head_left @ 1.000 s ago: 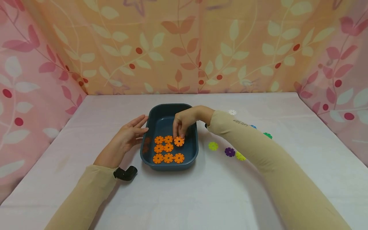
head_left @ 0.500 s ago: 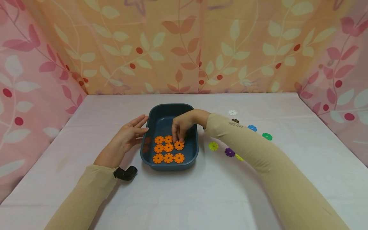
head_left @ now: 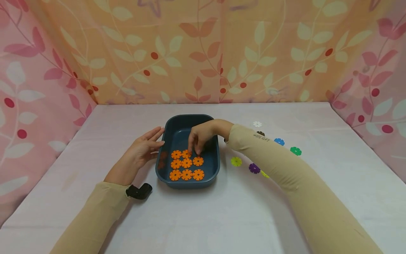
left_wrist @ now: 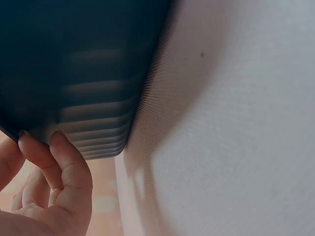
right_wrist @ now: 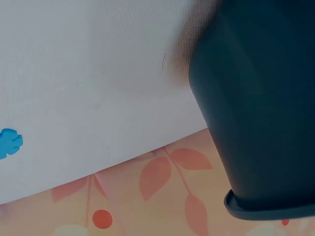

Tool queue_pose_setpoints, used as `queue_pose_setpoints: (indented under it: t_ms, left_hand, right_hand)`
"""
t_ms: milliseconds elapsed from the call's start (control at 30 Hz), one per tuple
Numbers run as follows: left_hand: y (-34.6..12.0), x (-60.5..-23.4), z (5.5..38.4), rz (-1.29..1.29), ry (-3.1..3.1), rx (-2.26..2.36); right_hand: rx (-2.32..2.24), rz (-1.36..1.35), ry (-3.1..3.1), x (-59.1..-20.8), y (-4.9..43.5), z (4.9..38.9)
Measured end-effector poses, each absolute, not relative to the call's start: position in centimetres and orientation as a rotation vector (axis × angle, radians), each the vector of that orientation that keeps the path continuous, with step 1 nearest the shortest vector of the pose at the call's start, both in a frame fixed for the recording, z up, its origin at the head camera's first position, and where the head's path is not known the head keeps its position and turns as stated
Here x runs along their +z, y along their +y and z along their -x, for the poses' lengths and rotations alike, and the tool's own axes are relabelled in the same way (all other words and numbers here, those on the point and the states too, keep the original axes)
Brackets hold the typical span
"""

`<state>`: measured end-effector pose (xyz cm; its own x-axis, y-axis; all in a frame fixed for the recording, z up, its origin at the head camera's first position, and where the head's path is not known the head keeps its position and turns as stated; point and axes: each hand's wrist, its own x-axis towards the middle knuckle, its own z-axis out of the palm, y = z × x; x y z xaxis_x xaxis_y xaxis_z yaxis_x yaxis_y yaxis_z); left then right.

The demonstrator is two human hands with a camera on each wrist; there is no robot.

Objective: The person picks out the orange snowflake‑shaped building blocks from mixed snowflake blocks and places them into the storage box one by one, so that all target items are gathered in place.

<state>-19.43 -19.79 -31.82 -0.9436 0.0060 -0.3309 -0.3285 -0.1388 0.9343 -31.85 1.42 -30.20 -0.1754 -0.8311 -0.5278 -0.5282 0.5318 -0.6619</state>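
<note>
In the head view, a dark blue rectangular tray [head_left: 216, 164] holds several orange notched plastic discs [head_left: 186, 174], laid flat in rows near its front end. My right hand [head_left: 203, 134] reaches over the tray's right rim. Its bent fingers point down, with the index fingertip at a back-row disc [head_left: 185, 154] and the thumb tip just above the separate right-hand disc [head_left: 198, 161]. Against the tray's left rim rest the fingertips of my left hand [head_left: 142, 150]. The left wrist view shows fingertips [left_wrist: 58, 140] of that hand touching the tray's outer wall [left_wrist: 93, 83].
Loose discs lie right of the tray on the white cloth: white [head_left: 257, 124], brown [head_left: 260, 133], blue [head_left: 279, 141], green [head_left: 296, 151], lime [head_left: 236, 161] and purple [head_left: 254, 168]. My right sleeve [head_left: 285, 169] partly covers a yellow one [head_left: 264, 174]. Patterned curtains [head_left: 203, 53] stand behind and at both sides.
The right hand has lowered an orange disc toward the front, set it flat in the tray's right column and let it go. Its fingers have shifted slightly left. The left hand stays put.
</note>
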Motion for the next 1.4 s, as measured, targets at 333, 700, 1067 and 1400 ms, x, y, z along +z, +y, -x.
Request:
queue_pose_setpoints:
  t_ms: [333,700,1067,1400]
  left_hand:
    - [-19.8,-31.8,19.4,0.360,1.902,2.177]
    - [-19.7,-31.8,19.3,0.360,1.889,2.189]
    - [-19.8,-31.9,19.4,0.347,1.917,2.163]
    - [-19.7,-31.8,19.4,0.362,1.906,2.167]
  right_hand:
    - [-0.445,1.077,1.815,-30.2,1.3,31.6]
    - [-0.648,1.157,1.838,-29.2,2.7,31.3]
    - [-0.855,1.154,1.817,-26.5,6.0,30.6]
    - [-0.887,1.042,1.882,-24.2,10.4,30.0]
